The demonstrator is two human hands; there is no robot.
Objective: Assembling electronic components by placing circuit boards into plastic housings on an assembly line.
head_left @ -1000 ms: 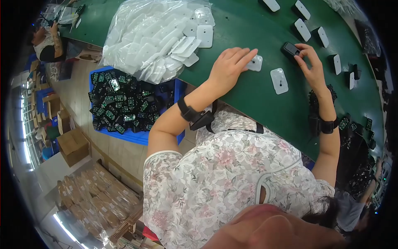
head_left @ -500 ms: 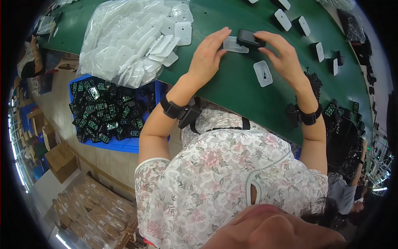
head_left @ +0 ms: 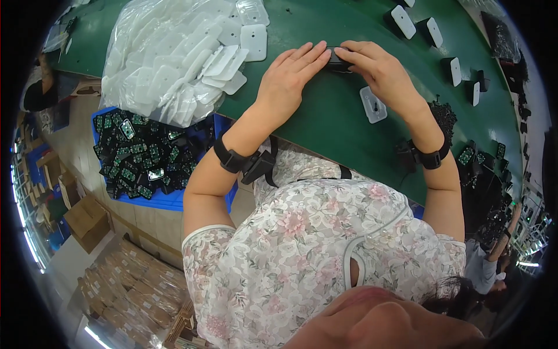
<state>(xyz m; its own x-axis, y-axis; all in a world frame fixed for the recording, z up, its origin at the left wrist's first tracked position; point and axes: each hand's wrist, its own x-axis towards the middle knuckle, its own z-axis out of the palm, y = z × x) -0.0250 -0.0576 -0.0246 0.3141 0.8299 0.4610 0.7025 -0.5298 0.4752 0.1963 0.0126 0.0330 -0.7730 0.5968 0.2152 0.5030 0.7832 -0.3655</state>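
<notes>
The right hand [head_left: 378, 68] grasped one end of a black case [head_left: 338, 63] over the green table [head_left: 325, 116]; the left hand [head_left: 286, 80] laid straight fingers at the other, whether gripping I couldn't tell. It looked light, stiff, smooth, likely best held by its short ends. A blue bin [head_left: 168, 202] held green-and-black units [head_left: 139, 152]; a clear bag [head_left: 118, 55], white plates [head_left: 200, 56].

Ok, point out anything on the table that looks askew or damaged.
Nothing looks plainly damaged. The untidiest spot is the right side of the clear bag, left of the left hand: white plates lie fanned at uneven angles, unlike the spaced-out white-faced black units farther right.
</notes>
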